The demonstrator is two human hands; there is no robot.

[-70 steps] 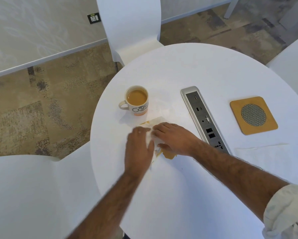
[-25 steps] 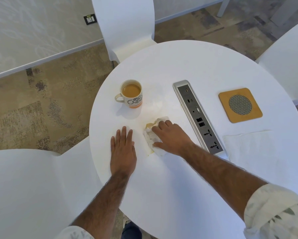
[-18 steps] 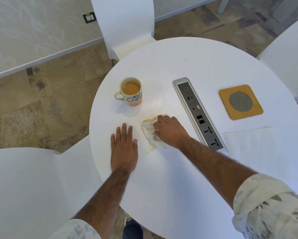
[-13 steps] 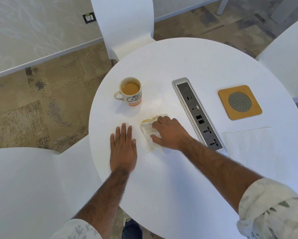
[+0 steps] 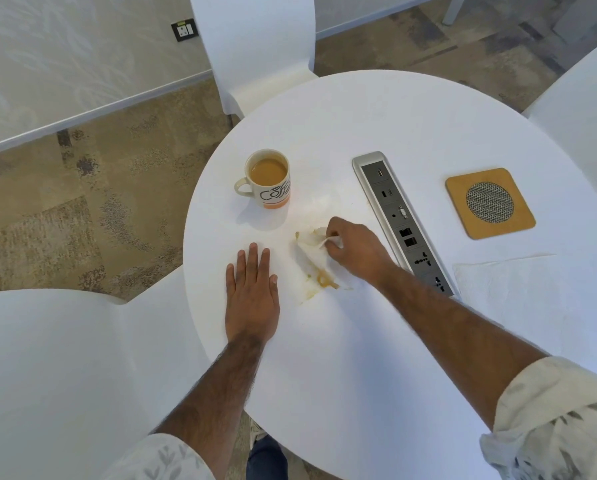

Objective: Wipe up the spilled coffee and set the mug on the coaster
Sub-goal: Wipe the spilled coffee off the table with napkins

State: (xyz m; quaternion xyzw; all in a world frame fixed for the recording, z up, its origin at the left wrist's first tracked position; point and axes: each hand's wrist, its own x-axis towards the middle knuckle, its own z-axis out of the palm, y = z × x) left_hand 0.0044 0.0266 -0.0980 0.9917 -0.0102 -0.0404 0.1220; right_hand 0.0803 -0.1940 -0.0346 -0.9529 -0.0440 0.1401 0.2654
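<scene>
Rolled-up cream leaf-print sleeves [image 5: 560,420], bare forearms, blue trousers [image 5: 266,459].

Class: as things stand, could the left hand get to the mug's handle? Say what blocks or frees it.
Probably yes. The left hand lies flat and empty on the table; the mug stands just beyond its fingertips, handle turned leftward, nothing between.

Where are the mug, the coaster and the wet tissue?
mug [image 5: 273,196]: head view, on its lettered side.
coaster [image 5: 490,202]: head view, on the round mesh in its middle.
tissue [image 5: 313,253]: head view, on its crumpled white middle.
</scene>
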